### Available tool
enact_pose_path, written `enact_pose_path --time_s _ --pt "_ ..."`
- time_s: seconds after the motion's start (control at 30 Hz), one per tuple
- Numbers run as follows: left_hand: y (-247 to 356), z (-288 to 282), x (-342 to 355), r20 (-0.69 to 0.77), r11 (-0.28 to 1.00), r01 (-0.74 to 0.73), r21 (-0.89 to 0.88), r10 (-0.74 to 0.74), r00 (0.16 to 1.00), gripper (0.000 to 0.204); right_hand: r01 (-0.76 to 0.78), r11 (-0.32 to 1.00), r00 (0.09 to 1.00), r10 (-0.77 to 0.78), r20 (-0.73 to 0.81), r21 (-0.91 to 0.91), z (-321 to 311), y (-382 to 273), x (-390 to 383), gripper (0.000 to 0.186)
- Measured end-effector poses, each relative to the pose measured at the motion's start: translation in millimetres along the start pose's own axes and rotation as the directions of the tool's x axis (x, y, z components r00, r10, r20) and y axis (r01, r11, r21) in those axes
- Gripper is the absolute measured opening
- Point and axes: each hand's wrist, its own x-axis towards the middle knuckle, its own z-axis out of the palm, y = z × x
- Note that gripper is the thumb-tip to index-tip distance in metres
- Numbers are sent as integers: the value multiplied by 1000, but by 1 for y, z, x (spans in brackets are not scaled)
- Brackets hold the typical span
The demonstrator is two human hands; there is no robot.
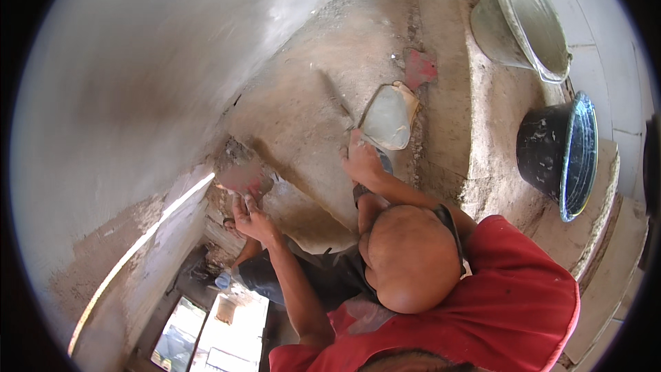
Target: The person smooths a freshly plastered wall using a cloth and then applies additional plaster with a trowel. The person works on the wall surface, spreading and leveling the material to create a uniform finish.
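Note:
My left hand (251,219) is beside a blurred reddish patch (244,179) at the wall's foot, with two fingers extended and apart and the others bent; I cannot make out what that patch is. My right hand (361,158) has curled fingers at the lower left of a pale slab-like piece (385,116) with a tan edge. A thin grey streak rises from its fingertips; what it grips is unclear. A red scrap (420,69) lies above the slab. My bare knee (410,258) and red shirt are below.
A pale wall (124,89) slopes along the left, with a bright strip (148,238). On the right stand a grey bucket (502,34) and a black basin (540,151), near white tiles (599,76) and boards (620,255). A bright opening (227,324) shows at lower left.

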Motion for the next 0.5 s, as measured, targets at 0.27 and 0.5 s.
enact_pose_path --time_s 0.27,0.5 --pt "-1 32 -5 144 1000 -8 12 6 990 37 319 946 910 -291 296 -50 6 20 -15 60" --pt "-13 59 5 338 984 174 -26 -155 929 36 121 966 958 -52 -282 230 -105 16 -18 57"
